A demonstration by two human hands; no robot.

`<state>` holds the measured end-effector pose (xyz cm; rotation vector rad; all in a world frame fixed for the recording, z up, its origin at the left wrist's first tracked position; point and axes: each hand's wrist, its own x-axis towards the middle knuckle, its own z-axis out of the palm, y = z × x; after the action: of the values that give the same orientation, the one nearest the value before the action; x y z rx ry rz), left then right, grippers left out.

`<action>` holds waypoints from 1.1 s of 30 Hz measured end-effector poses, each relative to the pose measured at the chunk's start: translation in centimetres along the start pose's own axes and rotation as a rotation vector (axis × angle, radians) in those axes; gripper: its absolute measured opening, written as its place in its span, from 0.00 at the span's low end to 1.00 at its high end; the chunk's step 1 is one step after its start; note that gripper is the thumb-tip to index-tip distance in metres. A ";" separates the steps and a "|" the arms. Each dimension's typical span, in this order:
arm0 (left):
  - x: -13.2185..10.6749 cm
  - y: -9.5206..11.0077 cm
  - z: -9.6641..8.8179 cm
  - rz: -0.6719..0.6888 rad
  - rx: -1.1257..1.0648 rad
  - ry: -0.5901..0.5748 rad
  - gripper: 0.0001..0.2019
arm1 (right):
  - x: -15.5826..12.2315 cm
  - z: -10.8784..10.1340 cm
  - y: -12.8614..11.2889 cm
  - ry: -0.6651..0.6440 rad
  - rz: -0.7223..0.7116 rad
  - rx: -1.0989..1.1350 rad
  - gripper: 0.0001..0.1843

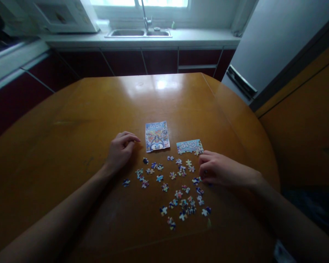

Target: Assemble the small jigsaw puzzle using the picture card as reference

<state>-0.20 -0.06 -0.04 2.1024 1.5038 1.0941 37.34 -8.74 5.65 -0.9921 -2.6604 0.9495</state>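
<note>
On a round wooden table [98, 117] lie several loose jigsaw pieces [178, 190]. A small picture card [157, 136] lies beyond them, and a joined strip of puzzle [189, 146] lies to its right. My left hand [120, 150] rests on the table left of the card, fingers curled, nothing visible in them. My right hand [222, 170] rests just below the joined strip with fingers curled, its fingertips touching loose pieces near its left side. Whether it grips a piece is hidden.
A counter with a sink [138, 33] and tap runs along the far wall, dark cabinets [126, 62] below it. A grey fridge [265, 47] stands at the right. A microwave [63, 14] sits at the back left.
</note>
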 end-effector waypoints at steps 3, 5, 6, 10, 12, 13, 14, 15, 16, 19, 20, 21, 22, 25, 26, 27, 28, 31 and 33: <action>0.0 -0.1 0.0 -0.005 0.005 -0.005 0.09 | 0.3 0.2 0.0 -0.025 0.016 -0.016 0.04; 0.0 -0.1 0.1 -0.007 0.008 -0.008 0.09 | 0.4 0.2 0.0 -0.031 0.021 -0.023 0.04; 0.0 -0.1 0.1 -0.008 0.007 -0.009 0.09 | 0.4 0.2 -0.1 -0.035 0.025 -0.024 0.05; 0.0 0.1 0.1 -0.021 -0.003 -0.006 0.09 | 0.4 0.2 -0.3 -0.059 0.038 -0.026 0.05; 0.1 0.2 0.0 -0.029 0.000 -0.007 0.09 | 0.4 0.2 -0.3 -0.072 0.041 -0.021 0.05; 0.1 0.3 0.0 -0.032 0.003 -0.009 0.09 | 0.3 0.2 -0.3 -0.077 0.042 -0.018 0.05; 0.1 0.3 0.0 -0.032 0.006 -0.012 0.09 | 0.3 0.2 -0.2 -0.082 0.041 -0.017 0.05; 0.1 0.4 0.0 -0.032 0.008 -0.012 0.10 | 0.3 0.2 -0.2 -0.084 0.039 -0.018 0.05; 0.1 0.4 0.0 -0.031 0.008 -0.013 0.10 | 0.3 0.3 -0.2 -0.083 0.037 -0.021 0.05; 0.1 0.5 0.0 -0.031 0.008 -0.012 0.09 | 0.2 0.3 -0.2 -0.073 0.030 -0.021 0.05; 0.1 0.5 0.0 -0.033 0.010 -0.011 0.09 | 0.2 0.3 -0.2 -0.067 0.026 -0.012 0.05; 0.1 0.5 0.0 -0.034 0.011 -0.011 0.09 | 0.2 0.3 -0.2 -0.061 0.019 0.000 0.05; 0.1 0.5 0.0 -0.033 0.010 -0.010 0.09 | 0.3 0.2 -0.1 -0.059 0.012 0.015 0.05; 0.1 0.4 0.0 -0.037 0.008 -0.016 0.09 | 0.3 0.2 0.1 -0.065 -0.001 0.062 0.06; 0.1 0.4 0.0 -0.043 0.007 -0.017 0.09 | 0.4 0.1 0.2 -0.069 0.000 0.077 0.07; 0.1 0.4 0.0 -0.049 0.006 -0.018 0.09 | 0.4 0.1 0.3 -0.069 0.007 0.093 0.07; 0.1 0.4 0.0 -0.054 0.007 -0.018 0.09 | 0.5 0.1 0.4 -0.060 0.014 0.111 0.07; 0.1 0.3 0.0 -0.052 0.007 -0.013 0.09 | 0.7 0.1 1.2 0.027 0.039 0.161 0.06; 0.1 0.3 0.0 -0.043 0.005 -0.009 0.09 | 1.0 0.1 1.8 0.158 0.072 0.178 0.05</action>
<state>0.07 -0.13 0.19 2.0657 1.5413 1.0660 37.54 -7.13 4.33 -1.0800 -2.3807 1.0535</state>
